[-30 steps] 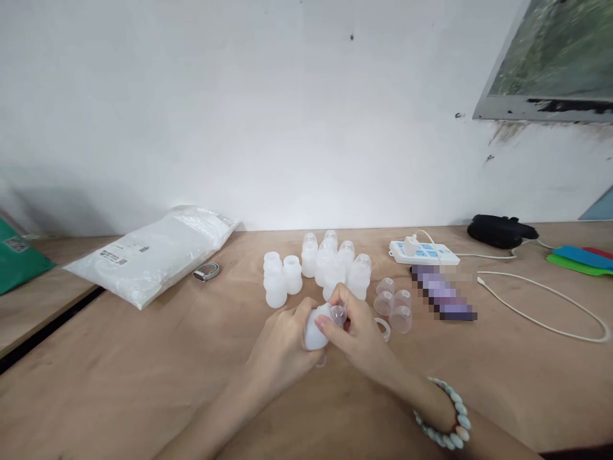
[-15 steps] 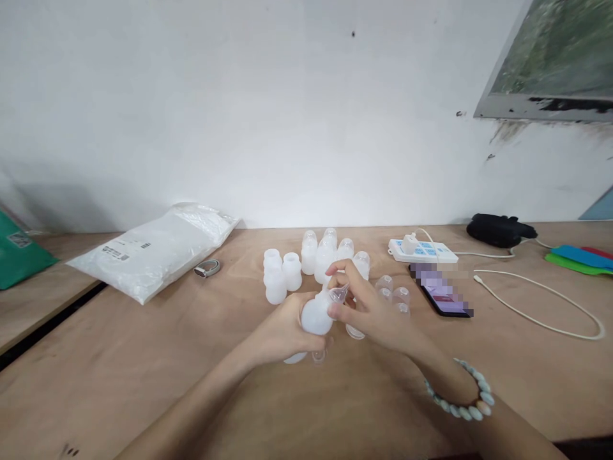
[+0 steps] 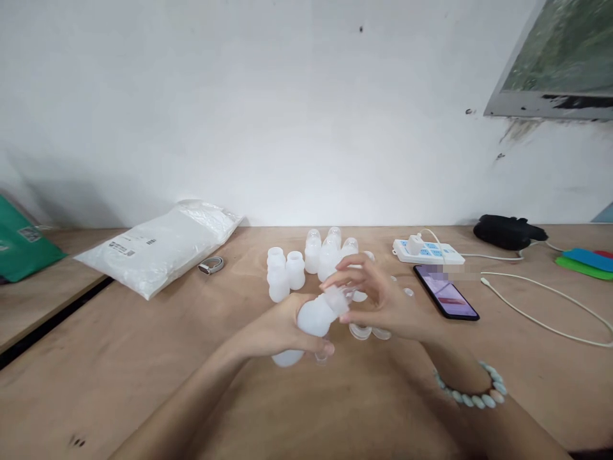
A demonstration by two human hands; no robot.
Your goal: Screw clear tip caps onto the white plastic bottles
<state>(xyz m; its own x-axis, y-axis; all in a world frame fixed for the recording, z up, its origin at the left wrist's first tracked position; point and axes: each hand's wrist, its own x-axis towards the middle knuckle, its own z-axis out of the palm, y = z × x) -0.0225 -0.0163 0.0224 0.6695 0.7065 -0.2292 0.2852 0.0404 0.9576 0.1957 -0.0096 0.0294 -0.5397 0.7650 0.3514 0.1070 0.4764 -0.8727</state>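
Note:
My left hand is wrapped round a milky-white, waisted baby bottle, tilted with its top toward the right. At that top is a pale ring, with a clear teat pointing into my right palm. My right hand has its thumb and fingers on either side of the ring; the exact contact is partly hidden. Just below my left thumb lies a small clear piece. Behind my right hand are capped bottles, and clear round pieces lie beneath it.
Open bottles stand left of the capped ones. A white plastic package and a watch-like band lie to the left. On the right are a power strip, a phone, a white cable and a black case.
My right fingers have shifted from pinching the clear teat to spreading round the ring at the bottle's top. The bottle now leans more to the right. The whole view has shifted slightly.

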